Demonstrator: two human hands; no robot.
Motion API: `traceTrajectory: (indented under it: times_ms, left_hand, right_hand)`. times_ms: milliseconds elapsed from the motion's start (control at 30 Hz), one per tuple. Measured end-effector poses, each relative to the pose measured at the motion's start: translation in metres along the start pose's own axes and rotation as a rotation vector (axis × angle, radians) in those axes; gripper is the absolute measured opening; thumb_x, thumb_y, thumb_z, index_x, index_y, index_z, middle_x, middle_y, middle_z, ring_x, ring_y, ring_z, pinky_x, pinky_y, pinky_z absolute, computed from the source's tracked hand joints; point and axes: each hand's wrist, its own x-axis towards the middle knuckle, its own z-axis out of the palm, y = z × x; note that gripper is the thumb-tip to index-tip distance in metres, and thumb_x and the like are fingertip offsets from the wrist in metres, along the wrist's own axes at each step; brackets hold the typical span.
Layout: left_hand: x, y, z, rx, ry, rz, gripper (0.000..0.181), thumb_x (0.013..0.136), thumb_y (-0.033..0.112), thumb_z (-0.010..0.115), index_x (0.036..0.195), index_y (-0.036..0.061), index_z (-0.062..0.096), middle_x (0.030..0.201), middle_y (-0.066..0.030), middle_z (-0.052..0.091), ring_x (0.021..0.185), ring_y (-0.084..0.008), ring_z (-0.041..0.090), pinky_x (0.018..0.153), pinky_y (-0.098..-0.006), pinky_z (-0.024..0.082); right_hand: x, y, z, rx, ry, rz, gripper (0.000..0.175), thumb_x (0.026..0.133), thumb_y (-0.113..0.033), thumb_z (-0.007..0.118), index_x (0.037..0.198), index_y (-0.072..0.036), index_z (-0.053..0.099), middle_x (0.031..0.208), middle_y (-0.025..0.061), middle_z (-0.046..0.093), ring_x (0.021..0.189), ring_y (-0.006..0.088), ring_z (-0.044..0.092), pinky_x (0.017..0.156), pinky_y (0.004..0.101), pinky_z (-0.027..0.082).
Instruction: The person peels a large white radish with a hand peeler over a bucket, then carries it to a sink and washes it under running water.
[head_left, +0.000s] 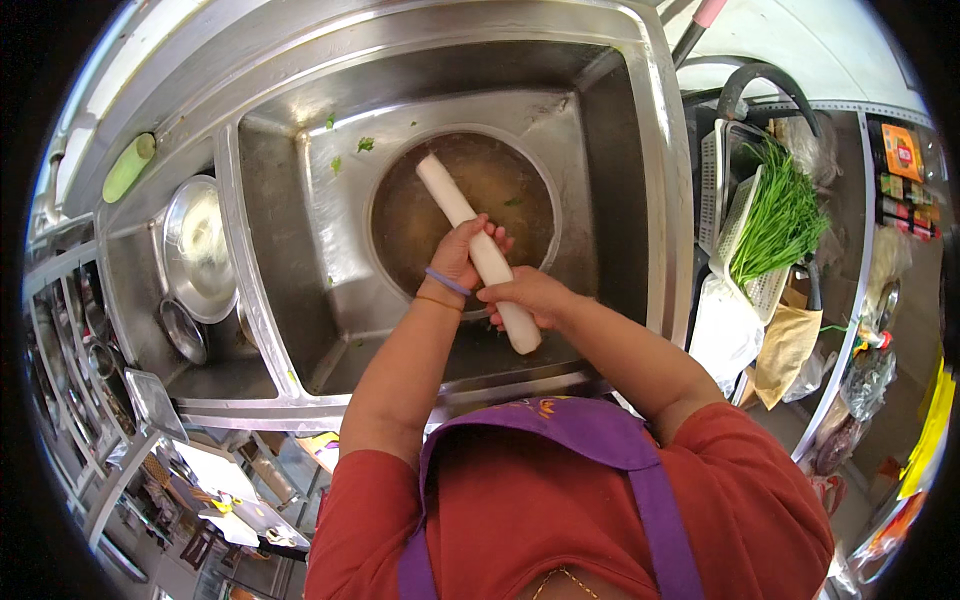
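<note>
A long, pale peeled root vegetable (448, 189), perhaps a daikon radish, slants across the front of a round metal basin (556, 217) of murky water. My left hand (459, 251) wraps around its middle, palm beneath and fingertips showing on the far side. Closer to my body, my right hand (531, 296) grips the lower part, thumb on top. The vegetable's near end pokes out past that hand. The basin stands in a large stainless steel sink (450, 109). Whether the vegetable touches the water I cannot tell.
Green leaf scraps (365, 144) lie in the sink. A divider (251, 262) separates the left compartment, which holds a metal bowl (199, 277) and a smaller bowl (182, 330). A pale green gourd-like vegetable (129, 168) rests on the left ledge. At right, green stalks (780, 214) fill a white basket (726, 251).
</note>
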Motion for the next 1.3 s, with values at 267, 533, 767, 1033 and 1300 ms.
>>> traceTrajectory:
  times_ms: [267, 533, 767, 1033, 1300]
  left_hand:
    - [0.061, 0.055, -0.030, 0.017, 0.188, 0.259, 0.011, 0.086, 0.015, 0.058, 0.081, 0.0087, 0.050, 0.066, -0.0050, 0.051, 0.060, -0.0190, 0.052, 0.064, -0.0376, 0.053]
    - [0.061, 0.072, -0.027, -0.085, 0.314, 0.348, 0.013, 0.082, 0.014, 0.060, 0.079, 0.0068, 0.050, 0.067, -0.0069, 0.052, 0.058, -0.0212, 0.053, 0.054, -0.0366, 0.049]
    - [0.021, -0.037, 0.022, 0.152, 0.366, 0.197, 0.015, 0.079, 0.011, 0.063, 0.074, 0.0063, 0.050, 0.061, -0.0083, 0.051, 0.055, -0.0241, 0.053, 0.051, -0.0360, 0.048]
    - [0.051, 0.053, -0.040, -0.085, 0.354, 0.319, 0.018, 0.083, 0.018, 0.060, 0.073, 0.0106, 0.048, 0.056, -0.0045, 0.046, 0.047, -0.0166, 0.047, 0.045, -0.0309, 0.044]
    - [0.035, 0.014, -0.013, -0.034, 0.190, 0.147, 0.014, 0.083, 0.014, 0.058, 0.077, 0.0083, 0.047, 0.062, -0.0040, 0.047, 0.049, -0.0163, 0.046, 0.049, -0.0338, 0.046]
  right_hand:
    - [-0.037, -0.026, -0.010, -0.788, 0.160, -0.014, 0.026, 0.073, -0.007, 0.061, 0.096, 0.002, 0.051, 0.076, 0.0174, 0.062, 0.061, 0.0243, 0.064, 0.055, 0.0373, 0.052]
    - [-0.066, -0.017, -0.017, -1.552, 0.470, -0.328, 0.017, 0.083, -0.010, 0.053, 0.097, -0.002, 0.048, 0.086, 0.0201, 0.063, 0.078, 0.0334, 0.065, 0.066, 0.0423, 0.053]
    - [-0.020, -0.020, -0.004, -1.385, 0.471, -0.307, 0.022, 0.080, -0.007, 0.053, 0.100, -0.001, 0.045, 0.089, 0.0216, 0.062, 0.082, 0.0361, 0.064, 0.072, 0.0445, 0.051]
    - [-0.045, -0.021, -0.011, -1.171, 0.183, -0.188, 0.038, 0.080, -0.024, 0.063, 0.100, 0.003, 0.046, 0.093, 0.0267, 0.061, 0.087, 0.0392, 0.062, 0.075, 0.0470, 0.049]
    - [0.019, -0.035, 0.005, -0.538, 0.132, -0.165, 0.044, 0.089, -0.039, 0.053, 0.095, 0.004, 0.046, 0.073, 0.0138, 0.058, 0.053, 0.0213, 0.059, 0.046, 0.0359, 0.047]
